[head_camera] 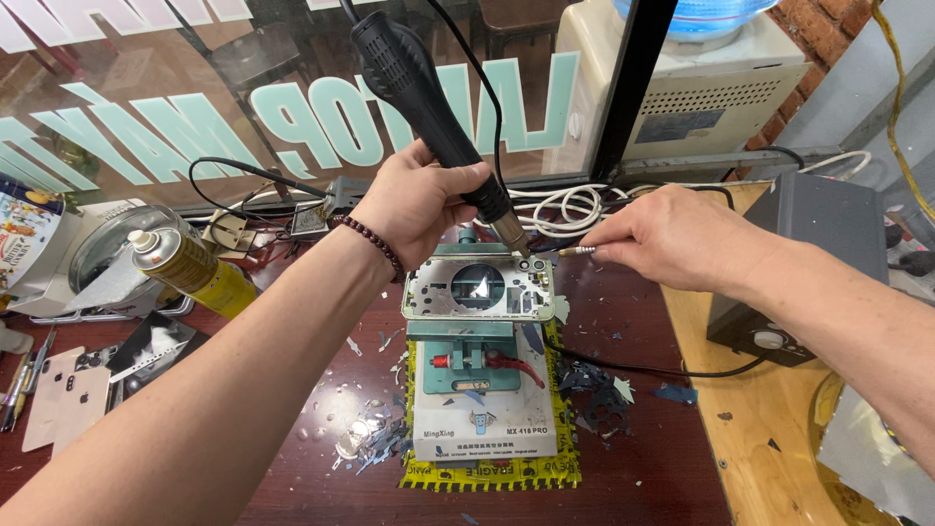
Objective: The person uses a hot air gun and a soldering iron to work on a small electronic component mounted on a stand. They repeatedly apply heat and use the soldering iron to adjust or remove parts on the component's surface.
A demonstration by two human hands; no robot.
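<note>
My left hand (421,203) grips a black hot-air gun (419,93), its metal nozzle pointing down at the top right corner of a phone frame (477,289). The silvery phone frame lies clamped on a teal holding fixture (474,362). My right hand (672,237) pinches a thin metal tool (575,251) whose tip touches the same corner, beside the camera rings. A dark bead bracelet (375,242) is on my left wrist.
A yellow spray can (190,273) lies at the left beside a round metal lid. Phone back covers (68,394) lie at the lower left. A grey station box (804,258) stands at the right. White cables (570,206) coil behind. Glass shards litter the dark red table (643,458).
</note>
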